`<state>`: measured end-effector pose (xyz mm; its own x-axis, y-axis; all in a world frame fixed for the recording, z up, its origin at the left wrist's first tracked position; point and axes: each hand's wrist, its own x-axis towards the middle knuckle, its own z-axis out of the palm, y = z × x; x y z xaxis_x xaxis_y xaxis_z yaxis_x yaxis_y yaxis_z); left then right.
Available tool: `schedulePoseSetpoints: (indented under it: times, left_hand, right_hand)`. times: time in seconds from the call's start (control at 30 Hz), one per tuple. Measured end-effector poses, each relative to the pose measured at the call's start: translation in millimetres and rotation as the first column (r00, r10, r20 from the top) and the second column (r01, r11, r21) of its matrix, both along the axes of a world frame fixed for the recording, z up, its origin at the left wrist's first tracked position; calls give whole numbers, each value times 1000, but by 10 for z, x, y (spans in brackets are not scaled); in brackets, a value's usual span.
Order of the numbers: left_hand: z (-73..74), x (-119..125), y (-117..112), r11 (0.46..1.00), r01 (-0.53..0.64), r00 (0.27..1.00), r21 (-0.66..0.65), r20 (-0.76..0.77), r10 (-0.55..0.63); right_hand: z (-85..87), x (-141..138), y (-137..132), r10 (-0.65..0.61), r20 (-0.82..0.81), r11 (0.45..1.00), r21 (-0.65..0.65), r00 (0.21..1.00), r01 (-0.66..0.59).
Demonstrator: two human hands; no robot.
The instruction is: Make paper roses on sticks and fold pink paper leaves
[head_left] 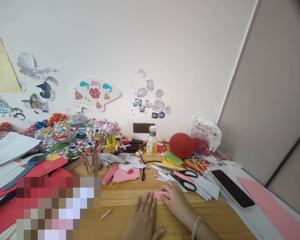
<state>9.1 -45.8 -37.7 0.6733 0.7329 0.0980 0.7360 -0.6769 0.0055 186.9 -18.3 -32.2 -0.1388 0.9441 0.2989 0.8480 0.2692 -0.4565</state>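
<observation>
A small folded strip of pink paper lies on the wooden table in front of me. My left hand rests flat beside it, fingers stretched out and the fingertips at the strip's left end. The right end is between the thumb and fingers of my right hand, which covers part of it. Just beyond my right hand are black-handled scissors, lying among white paper strips. Farther back sit loose pink paper pieces.
Paper flowers and a jar of sticks crowd the left. A drink bottle and red balloon stand near the wall. A phone lies at right; a short stick lies left of my hands.
</observation>
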Motion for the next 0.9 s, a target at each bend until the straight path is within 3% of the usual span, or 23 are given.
schedulePoseSetpoints:
  times: [0.37, 0.63, 0.9]
  left_hand:
    - [56, 21, -32, 1000, -13, 1000, -26, -22, 12]
    - [251, 50, -93, 992, -42, 999, -123, -24, 39]
    - [312, 51, -94, 981, -93, 996, -172, -12, 92]
  right_hand:
    - [-4, 13, 10, 23, -6, 1000, 11, 1000, -23]
    - [8, -7, -36, -41, -20, 999, 20, 999, 42]
    - [184, 247, -71, -70, -7, 988, -136, 998, 68]
